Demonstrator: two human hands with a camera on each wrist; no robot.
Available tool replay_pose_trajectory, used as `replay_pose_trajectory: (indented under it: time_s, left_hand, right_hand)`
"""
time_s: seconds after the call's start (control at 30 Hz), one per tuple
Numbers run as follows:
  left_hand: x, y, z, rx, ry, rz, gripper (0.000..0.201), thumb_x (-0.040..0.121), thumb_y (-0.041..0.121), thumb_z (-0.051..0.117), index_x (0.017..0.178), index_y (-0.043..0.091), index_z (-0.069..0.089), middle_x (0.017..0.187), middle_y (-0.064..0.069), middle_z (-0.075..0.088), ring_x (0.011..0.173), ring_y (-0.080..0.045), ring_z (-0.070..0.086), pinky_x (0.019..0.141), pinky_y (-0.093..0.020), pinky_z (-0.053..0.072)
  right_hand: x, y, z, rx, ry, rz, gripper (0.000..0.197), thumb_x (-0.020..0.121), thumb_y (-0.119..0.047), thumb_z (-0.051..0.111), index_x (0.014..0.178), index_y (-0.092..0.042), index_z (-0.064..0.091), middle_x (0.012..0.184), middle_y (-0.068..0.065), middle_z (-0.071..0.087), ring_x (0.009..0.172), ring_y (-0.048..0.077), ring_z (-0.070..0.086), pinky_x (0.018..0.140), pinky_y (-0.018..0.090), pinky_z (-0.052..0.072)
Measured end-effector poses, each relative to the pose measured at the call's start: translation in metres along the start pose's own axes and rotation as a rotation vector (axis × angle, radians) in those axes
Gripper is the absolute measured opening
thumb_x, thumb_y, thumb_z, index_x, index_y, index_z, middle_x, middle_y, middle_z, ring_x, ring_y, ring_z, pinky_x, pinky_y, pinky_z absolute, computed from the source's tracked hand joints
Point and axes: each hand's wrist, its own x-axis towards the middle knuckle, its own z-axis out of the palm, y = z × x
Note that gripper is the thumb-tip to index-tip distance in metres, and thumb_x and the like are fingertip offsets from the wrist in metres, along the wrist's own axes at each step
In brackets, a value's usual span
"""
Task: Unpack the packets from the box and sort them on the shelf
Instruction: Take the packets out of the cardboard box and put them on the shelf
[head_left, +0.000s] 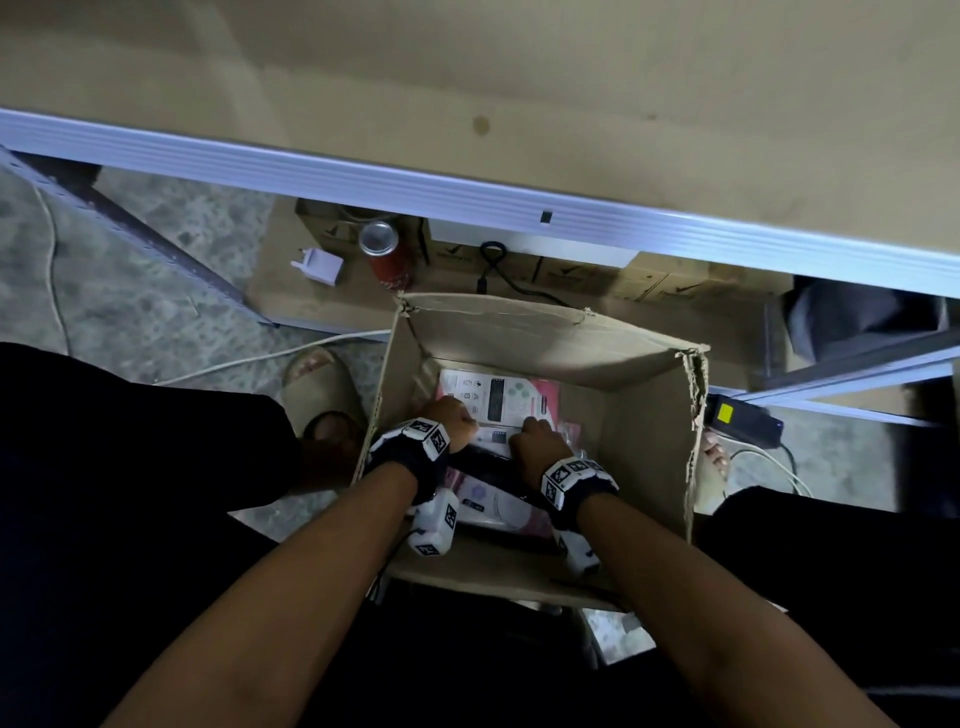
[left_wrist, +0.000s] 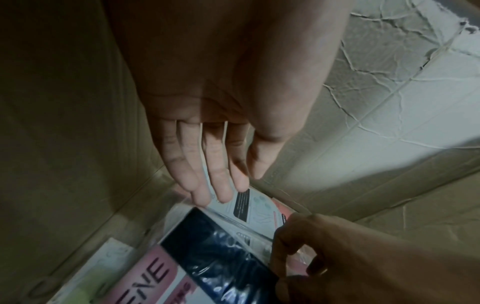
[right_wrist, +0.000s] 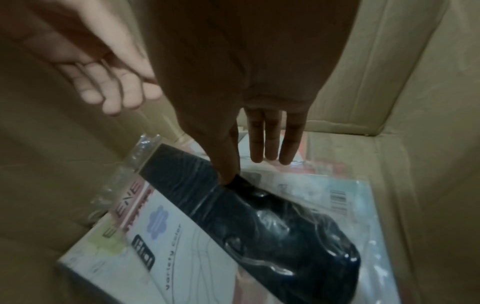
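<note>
An open cardboard box (head_left: 644, 415) stands on the floor between my feet, and both hands are inside it. Several flat pink-and-white packets (head_left: 498, 395) lie on its bottom. A black packet in clear plastic (right_wrist: 272, 222) lies slanted across a white packet with pink lettering (right_wrist: 155, 236). My right hand (right_wrist: 233, 170) pinches the top end of the black packet (left_wrist: 221, 257), its other fingers straight. My left hand (left_wrist: 215, 174) is open, with straight fingertips touching the edge of a white packet (left_wrist: 259, 207) by the box's far-left corner.
A beige shelf board with a pale metal edge (head_left: 467, 192) runs above the box. Below it sit a red can (head_left: 387, 254), a white plug (head_left: 319, 265), cables and flat cartons. A black adapter with a yellow label (head_left: 737, 418) lies to the right.
</note>
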Motion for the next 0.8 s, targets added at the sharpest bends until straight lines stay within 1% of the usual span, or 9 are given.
replay_pose_trajectory:
  time_s: [0.07,0.13,0.2,0.3,0.4,0.47,0.53,0.67,0.8]
  left_hand:
    - [0.000,-0.001,0.002,0.045,0.023,-0.021,0.014,0.096,0.023,0.051,0.090,0.018,0.062,0.116,-0.011,0.069,0.112,-0.028,0.063,0.095,-0.034,0.049]
    - [0.001,-0.002,0.004,0.069,0.044,-0.027,0.023,0.097,0.024,0.051,0.104,0.015,0.070,0.120,-0.011,0.068,0.114,-0.027,0.062,0.095,-0.032,0.047]
    - [0.000,-0.003,0.005,0.078,0.046,-0.028,0.030,0.098,0.024,0.049,0.112,0.008,0.070,0.119,-0.012,0.068,0.112,-0.028,0.062,0.090,-0.031,0.048]
    - [0.004,-0.001,0.005,0.068,-0.001,0.001,0.024,0.095,0.017,0.046,0.091,0.001,0.063,0.112,-0.019,0.066,0.103,-0.030,0.063,0.077,-0.028,0.046]
    - [0.011,0.004,0.004,0.068,-0.025,-0.009,0.025,0.095,0.014,0.042,0.080,0.002,0.058,0.111,-0.022,0.066,0.107,-0.032,0.063,0.091,-0.031,0.049]
    - [0.019,0.007,0.003,0.062,-0.003,-0.019,0.031,0.098,0.017,0.040,0.098,0.001,0.067,0.123,-0.019,0.064,0.117,-0.030,0.059,0.100,-0.031,0.046]
    - [0.028,0.012,0.003,0.060,0.018,-0.028,0.037,0.101,0.018,0.038,0.120,0.000,0.064,0.135,-0.017,0.057,0.126,-0.029,0.053,0.107,-0.034,0.042]
    - [0.050,0.019,-0.001,0.137,0.042,-0.021,0.033,0.099,0.018,0.050,0.124,0.002,0.064,0.136,-0.017,0.057,0.126,-0.032,0.053,0.107,-0.036,0.043]
    - [0.072,0.026,0.002,0.186,0.085,0.005,0.039,0.096,0.018,0.059,0.132,0.003,0.054,0.142,-0.017,0.050,0.132,-0.033,0.045,0.110,-0.040,0.037]
  right_hand:
    - [-0.002,0.005,-0.004,0.029,-0.026,0.017,0.023,0.093,-0.012,0.051,0.111,-0.004,0.062,0.118,0.017,0.054,0.111,0.035,0.055,0.093,0.044,0.050]
    - [-0.005,0.009,-0.007,0.072,-0.059,0.015,0.018,0.092,-0.009,0.050,0.103,-0.004,0.063,0.111,0.016,0.062,0.104,0.033,0.062,0.088,0.039,0.052]
    - [-0.009,0.012,-0.007,0.110,-0.070,0.011,0.015,0.091,-0.007,0.050,0.099,-0.006,0.062,0.108,0.015,0.065,0.101,0.030,0.063,0.086,0.036,0.051]
    - [-0.014,0.015,-0.003,0.151,-0.066,0.007,0.013,0.090,-0.009,0.053,0.102,-0.009,0.059,0.111,0.015,0.064,0.104,0.031,0.063,0.088,0.036,0.052]
    - [-0.012,0.014,0.000,0.204,-0.100,0.044,0.021,0.090,-0.008,0.055,0.111,-0.006,0.058,0.117,0.018,0.061,0.109,0.033,0.060,0.088,0.035,0.049]
    - [-0.011,0.011,-0.001,0.213,-0.146,0.068,0.023,0.091,-0.009,0.057,0.111,-0.002,0.063,0.117,0.021,0.063,0.108,0.034,0.062,0.089,0.037,0.051]
    - [-0.011,0.010,-0.001,0.237,-0.175,0.071,0.023,0.090,-0.013,0.062,0.109,-0.003,0.067,0.115,0.020,0.065,0.106,0.034,0.064,0.088,0.036,0.052]
    - [-0.013,0.013,-0.001,0.287,-0.202,0.076,0.015,0.084,-0.014,0.070,0.097,-0.008,0.073,0.107,0.014,0.070,0.100,0.030,0.067,0.081,0.031,0.051]
    - [-0.012,0.020,-0.003,0.324,-0.282,0.093,0.016,0.084,-0.015,0.071,0.099,-0.012,0.076,0.111,0.011,0.072,0.105,0.027,0.066,0.089,0.031,0.053]
